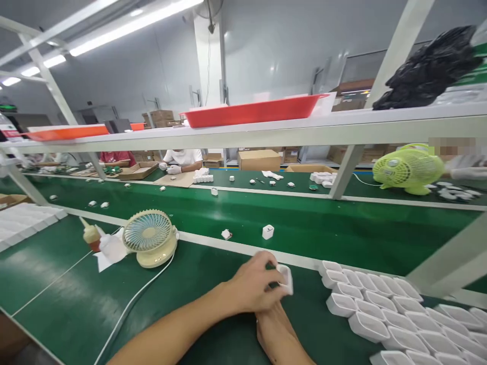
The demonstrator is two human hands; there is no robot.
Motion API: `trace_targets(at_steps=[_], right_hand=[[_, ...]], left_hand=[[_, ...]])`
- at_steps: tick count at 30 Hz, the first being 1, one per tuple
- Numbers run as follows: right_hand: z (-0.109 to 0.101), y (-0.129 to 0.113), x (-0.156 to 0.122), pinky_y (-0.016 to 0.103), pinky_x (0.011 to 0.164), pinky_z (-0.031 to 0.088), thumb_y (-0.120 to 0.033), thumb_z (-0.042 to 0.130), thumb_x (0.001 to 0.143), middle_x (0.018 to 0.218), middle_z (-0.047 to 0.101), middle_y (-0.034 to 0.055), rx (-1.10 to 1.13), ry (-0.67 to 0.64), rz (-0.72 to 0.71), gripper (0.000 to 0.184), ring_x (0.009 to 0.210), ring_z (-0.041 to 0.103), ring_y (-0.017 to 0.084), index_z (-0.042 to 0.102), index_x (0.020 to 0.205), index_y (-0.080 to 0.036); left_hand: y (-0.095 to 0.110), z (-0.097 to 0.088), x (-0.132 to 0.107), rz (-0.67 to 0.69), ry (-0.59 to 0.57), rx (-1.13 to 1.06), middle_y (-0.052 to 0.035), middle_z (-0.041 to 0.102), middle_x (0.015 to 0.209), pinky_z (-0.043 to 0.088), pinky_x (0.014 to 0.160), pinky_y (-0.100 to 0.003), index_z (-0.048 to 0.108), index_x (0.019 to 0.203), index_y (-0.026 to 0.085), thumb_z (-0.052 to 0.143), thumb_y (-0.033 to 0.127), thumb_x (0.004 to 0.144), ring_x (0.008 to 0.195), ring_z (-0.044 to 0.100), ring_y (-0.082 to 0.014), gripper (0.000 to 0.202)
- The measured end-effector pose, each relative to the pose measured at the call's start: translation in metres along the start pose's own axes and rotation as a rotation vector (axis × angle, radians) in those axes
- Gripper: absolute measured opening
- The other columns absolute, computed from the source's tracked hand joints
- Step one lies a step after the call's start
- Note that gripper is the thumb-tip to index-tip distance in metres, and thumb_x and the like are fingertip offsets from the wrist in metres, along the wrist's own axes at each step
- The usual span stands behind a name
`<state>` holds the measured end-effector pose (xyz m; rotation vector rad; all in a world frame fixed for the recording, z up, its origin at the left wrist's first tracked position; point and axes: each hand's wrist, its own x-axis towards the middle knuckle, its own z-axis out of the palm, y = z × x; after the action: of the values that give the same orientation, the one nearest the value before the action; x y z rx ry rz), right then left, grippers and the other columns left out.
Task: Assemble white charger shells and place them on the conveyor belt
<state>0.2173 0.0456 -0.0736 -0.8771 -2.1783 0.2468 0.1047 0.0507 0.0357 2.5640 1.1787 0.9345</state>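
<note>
My left hand (258,282) is closed around a small white plastic case (287,280), gripped between thumb and fingers with its hollow side showing. My right hand (274,327) crosses beneath the left one. Its fingers are hidden behind the left hand, so whether it also touches the case cannot be told. To the right, several rows of similar white open-topped cases (368,327) stand on the green bench. Beyond my hands, a white case (268,232) and a small white part (227,234) sit on the green conveyor belt (315,223).
A cream fan (149,238) with a white cable stands left, near squeeze bottles (91,235). Overhead runs a shelf holding a red tray (254,111). A shelf post (449,253) rises at right. Across the belt, a gloved person (182,159) works near a green fan (409,167).
</note>
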Motion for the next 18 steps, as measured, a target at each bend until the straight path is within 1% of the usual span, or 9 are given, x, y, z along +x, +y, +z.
trace_targets(at_steps=[1,3,5,7,9,12,16,18], right_hand=[[-0.007,-0.001,-0.004,0.061,0.102,0.055,-0.006,0.046,0.078,0.124,0.069,0.0140,-0.010,-0.012,-0.020,0.059,0.122,0.062,0.038,0.067,0.130,-0.024],[-0.022,-0.004,-0.011,0.059,0.109,0.050,0.000,0.041,0.077,0.128,0.067,0.0142,-0.071,-0.059,-0.087,0.065,0.126,0.060,0.034,0.063,0.134,-0.021],[-0.033,-0.007,-0.015,0.058,0.112,0.049,0.004,0.038,0.076,0.131,0.066,0.0138,-0.145,-0.103,-0.140,0.067,0.129,0.059,0.031,0.060,0.135,-0.018],[-0.038,-0.009,-0.016,0.056,0.112,0.050,0.004,0.037,0.075,0.132,0.066,0.0127,-0.180,-0.115,-0.148,0.064,0.130,0.058,0.030,0.062,0.129,-0.018],[-0.040,-0.010,-0.013,0.055,0.109,0.053,0.002,0.039,0.079,0.132,0.066,0.0115,-0.177,-0.104,-0.117,0.058,0.130,0.059,0.030,0.063,0.127,-0.019],[-0.042,-0.012,-0.005,0.053,0.105,0.056,-0.005,0.042,0.089,0.135,0.064,0.0110,-0.164,-0.079,-0.061,0.049,0.129,0.059,0.030,0.058,0.133,-0.021],[-0.043,-0.013,0.018,0.051,0.107,0.055,-0.011,0.044,0.095,0.136,0.062,0.0126,-0.138,-0.075,-0.033,0.044,0.128,0.059,0.028,0.055,0.137,-0.021],[-0.040,-0.008,0.035,0.050,0.108,0.053,-0.013,0.046,0.096,0.137,0.061,0.0142,-0.121,-0.084,-0.002,0.042,0.130,0.057,0.028,0.056,0.136,-0.019]], left_hand=[[-0.010,-0.010,-0.009,-0.052,0.068,-0.015,-0.0132,0.061,0.122,0.057,0.089,-0.034,0.073,0.094,0.020,0.067,0.036,0.092,0.109,0.065,-0.0242,0.018],[-0.026,-0.026,-0.029,-0.161,0.143,-0.033,-0.0144,0.058,0.130,0.055,0.099,-0.037,0.070,0.092,0.019,0.064,0.031,0.093,0.116,0.064,-0.0252,0.013],[-0.038,-0.038,-0.051,-0.255,0.139,-0.040,-0.0142,0.058,0.131,0.053,0.102,-0.039,0.066,0.092,0.019,0.060,0.025,0.094,0.121,0.063,-0.0258,0.009],[-0.046,-0.043,-0.073,-0.316,0.085,-0.045,-0.0136,0.058,0.131,0.054,0.101,-0.039,0.063,0.091,0.020,0.058,0.023,0.094,0.122,0.063,-0.0263,0.006],[-0.050,-0.044,-0.090,-0.350,0.025,-0.050,-0.0128,0.058,0.132,0.055,0.098,-0.040,0.060,0.090,0.021,0.058,0.022,0.093,0.121,0.064,-0.0265,0.003],[-0.052,-0.041,-0.106,-0.371,-0.023,-0.050,-0.0118,0.057,0.135,0.056,0.094,-0.042,0.057,0.091,0.022,0.057,0.019,0.091,0.115,0.067,-0.0269,0.003],[-0.052,-0.035,-0.111,-0.362,-0.005,-0.069,-0.0107,0.058,0.133,0.057,0.092,-0.041,0.055,0.099,0.023,0.056,0.014,0.086,0.111,0.067,-0.0262,0.016],[-0.052,-0.030,-0.112,-0.349,0.025,-0.078,-0.0112,0.059,0.133,0.056,0.095,-0.042,0.054,0.112,0.024,0.057,0.013,0.085,0.115,0.066,-0.0263,0.029]])
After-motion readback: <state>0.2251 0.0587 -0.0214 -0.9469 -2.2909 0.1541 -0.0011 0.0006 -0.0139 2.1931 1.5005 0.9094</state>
